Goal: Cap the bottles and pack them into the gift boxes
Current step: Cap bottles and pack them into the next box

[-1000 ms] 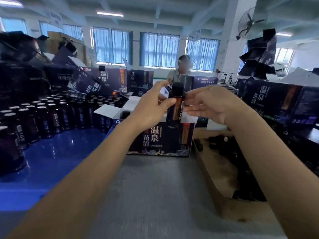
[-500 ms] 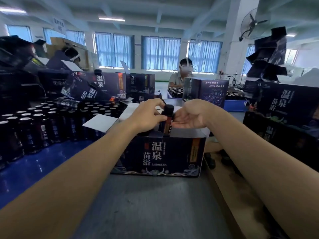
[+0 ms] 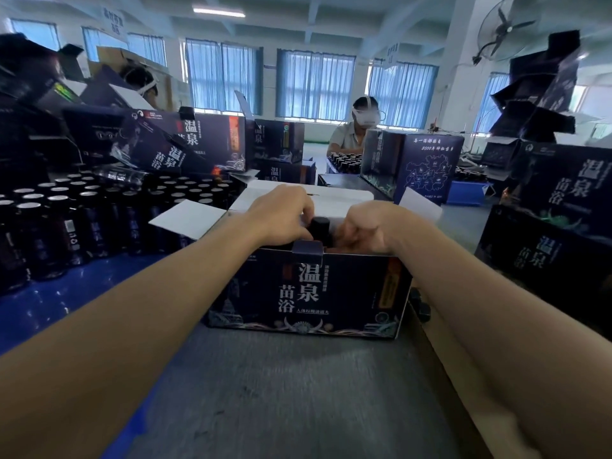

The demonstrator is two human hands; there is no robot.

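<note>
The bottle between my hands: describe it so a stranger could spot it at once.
Find the open dark gift box with big white characters, centre of the grey table. At its top opening, the bottle stands between the left hand and right hand. It wears a black cap, while the bottles massed on the left show silvery tops.

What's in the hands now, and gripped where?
The left hand grips the dark, black-capped bottle by its top, inside the open dark-blue cardboard gift box. The right hand curls beside it; its grip cannot be told.
</note>
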